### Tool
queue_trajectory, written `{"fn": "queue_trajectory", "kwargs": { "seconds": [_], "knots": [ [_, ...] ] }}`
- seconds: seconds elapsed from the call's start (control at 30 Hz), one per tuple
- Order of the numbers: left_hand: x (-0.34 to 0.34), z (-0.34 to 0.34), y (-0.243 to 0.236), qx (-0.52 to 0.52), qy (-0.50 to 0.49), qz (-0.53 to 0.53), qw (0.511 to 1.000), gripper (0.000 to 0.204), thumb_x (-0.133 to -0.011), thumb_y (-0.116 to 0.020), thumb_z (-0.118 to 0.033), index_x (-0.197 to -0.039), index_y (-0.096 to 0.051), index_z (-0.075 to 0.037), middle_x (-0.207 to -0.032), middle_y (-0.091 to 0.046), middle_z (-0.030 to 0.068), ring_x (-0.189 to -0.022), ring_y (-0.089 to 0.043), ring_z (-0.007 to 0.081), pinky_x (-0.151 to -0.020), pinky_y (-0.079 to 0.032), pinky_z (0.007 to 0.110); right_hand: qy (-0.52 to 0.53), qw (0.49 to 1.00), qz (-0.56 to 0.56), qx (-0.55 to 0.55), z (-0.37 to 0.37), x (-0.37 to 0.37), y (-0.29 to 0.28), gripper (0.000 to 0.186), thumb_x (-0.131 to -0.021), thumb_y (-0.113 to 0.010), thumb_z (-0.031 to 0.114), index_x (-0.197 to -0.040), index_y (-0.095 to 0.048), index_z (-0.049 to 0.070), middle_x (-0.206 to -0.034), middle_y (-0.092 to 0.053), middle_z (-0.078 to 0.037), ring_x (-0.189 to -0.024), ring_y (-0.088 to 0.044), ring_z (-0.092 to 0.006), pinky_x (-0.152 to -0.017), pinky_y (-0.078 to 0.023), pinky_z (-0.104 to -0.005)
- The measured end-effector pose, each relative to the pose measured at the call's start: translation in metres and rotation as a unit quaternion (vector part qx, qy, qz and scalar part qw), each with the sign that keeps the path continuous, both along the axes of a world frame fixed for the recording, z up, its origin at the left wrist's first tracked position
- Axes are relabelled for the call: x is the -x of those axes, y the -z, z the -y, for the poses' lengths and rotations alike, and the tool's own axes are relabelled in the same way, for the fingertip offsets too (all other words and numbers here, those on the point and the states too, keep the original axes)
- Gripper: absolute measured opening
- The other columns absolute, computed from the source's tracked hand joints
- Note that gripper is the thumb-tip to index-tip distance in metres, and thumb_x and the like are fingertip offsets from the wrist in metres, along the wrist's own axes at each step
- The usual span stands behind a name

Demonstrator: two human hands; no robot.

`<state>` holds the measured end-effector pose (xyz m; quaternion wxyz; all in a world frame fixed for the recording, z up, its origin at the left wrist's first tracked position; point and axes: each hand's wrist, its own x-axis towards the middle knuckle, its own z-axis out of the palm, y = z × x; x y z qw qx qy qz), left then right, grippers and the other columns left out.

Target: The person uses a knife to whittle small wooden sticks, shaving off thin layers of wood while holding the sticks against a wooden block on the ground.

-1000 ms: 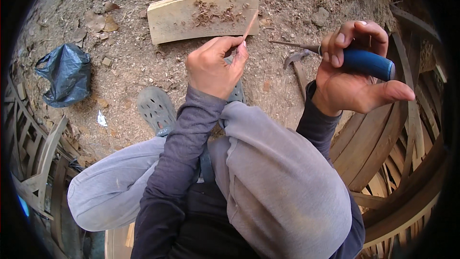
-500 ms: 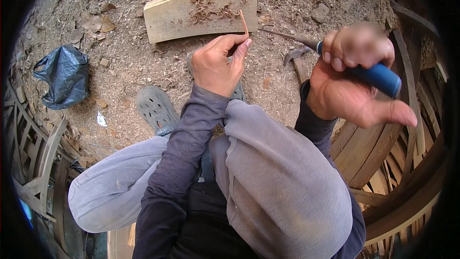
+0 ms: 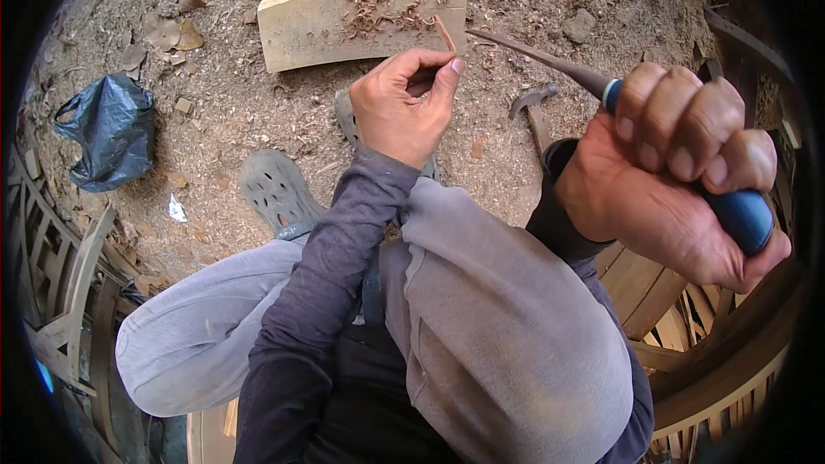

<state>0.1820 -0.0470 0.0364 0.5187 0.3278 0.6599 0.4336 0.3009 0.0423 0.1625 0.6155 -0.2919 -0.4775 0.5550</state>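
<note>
Pinched between thumb and fingers of my left hand (image 3: 404, 103) is a thin reddish wood strip (image 3: 444, 34), its upper end in front of the pale curved board (image 3: 301, 34) with curly brown shavings (image 3: 378, 13) on it. My right hand (image 3: 670, 172) is wrapped around the blue handle (image 3: 745, 219) of a long, narrow, dark-bladed tool (image 3: 541, 58), which points up-left toward the board's right end, near the strip. A hammer (image 3: 534, 101) lies on the ground behind that tool, between my two hands.
A dark plastic bag (image 3: 107, 133) lies at left on dirt strewn with chips, leaves and a stone (image 3: 579, 26). Curved wooden pieces are piled at left (image 3: 77, 301) and right (image 3: 640, 288). My bent legs (image 3: 507, 335) and grey clogs (image 3: 275, 193) are below and around the hands.
My right hand has moved down and to the right, its fingers now curled further over the handle. My left hand with the strip has shifted slightly right and up.
</note>
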Motion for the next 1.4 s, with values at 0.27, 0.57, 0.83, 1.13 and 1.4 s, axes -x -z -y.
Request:
{"fn": "queue_trajectory", "kwargs": {
  "seconds": [0.27, 0.57, 0.83, 1.13, 1.4],
  "knots": [
    [0.001, 0.0, 0.003, -0.081, 0.032, -0.094, 0.992, 0.011, -0.086, -0.077, -0.008, -0.093, -0.075, 0.0, -0.083, -0.074, 0.0094, -0.074, -0.073, 0.0142, -0.067, -0.058, 0.026, 0.001, 1.0, 0.02, -0.009, 0.004, -0.001, 0.006, 0.072, -0.088, -0.024, 0.076, -0.066, -0.043, 0.01, -0.057, -0.038, -0.004, -0.041, -0.031, -0.0146, -0.037, -0.024, -0.0293],
    [-0.008, -0.005, 0.001, -0.078, -0.014, -0.061, 0.995, 0.007, -0.083, -0.075, -0.005, -0.087, -0.071, -0.001, -0.079, -0.072, 0.0106, -0.069, -0.071, 0.0196, -0.062, -0.055, 0.029, 0.136, 0.99, 0.014, 0.036, 0.004, 0.017, 0.015, 0.075, -0.089, -0.02, 0.075, -0.065, -0.042, 0.007, -0.053, -0.037, -0.006, -0.037, -0.028, -0.0155, -0.034, -0.022, -0.0306],
    [-0.001, -0.003, 0.007, -0.104, -0.011, -0.104, 0.989, 0.007, -0.084, -0.074, -0.008, -0.087, -0.072, -0.002, -0.078, -0.072, 0.0101, -0.067, -0.071, 0.0184, -0.061, -0.055, 0.029, 0.05, 0.996, 0.075, 0.003, 0.003, 0.025, 0.037, 0.072, -0.089, -0.027, 0.073, -0.066, -0.042, 0.007, -0.053, -0.036, -0.005, -0.04, -0.027, -0.0147, -0.036, -0.023, -0.0317],
    [-0.001, -0.003, 0.002, -0.101, -0.006, -0.112, 0.988, 0.008, -0.084, -0.075, -0.009, -0.087, -0.072, -0.002, -0.078, -0.072, 0.0103, -0.067, -0.071, 0.0187, -0.062, -0.056, 0.029, 0.039, 0.996, 0.061, -0.045, 0.001, 0.02, 0.051, 0.08, -0.086, -0.021, 0.084, -0.067, -0.044, 0.01, -0.053, -0.033, -0.003, -0.041, -0.028, -0.0133, -0.036, -0.024, -0.028],
    [-0.005, -0.007, 0.002, -0.102, -0.016, -0.084, 0.991, 0.006, -0.084, -0.074, -0.007, -0.086, -0.072, -0.002, -0.078, -0.072, 0.0108, -0.07, -0.073, 0.0183, -0.063, -0.056, 0.028, 0.054, 0.992, 0.07, -0.088, -0.003, 0.01, 0.043, 0.084, -0.083, -0.023, 0.089, -0.069, -0.047, 0.01, -0.056, -0.039, -0.005, -0.042, -0.031, -0.0152, -0.035, -0.025, -0.0286]
  ]
}}
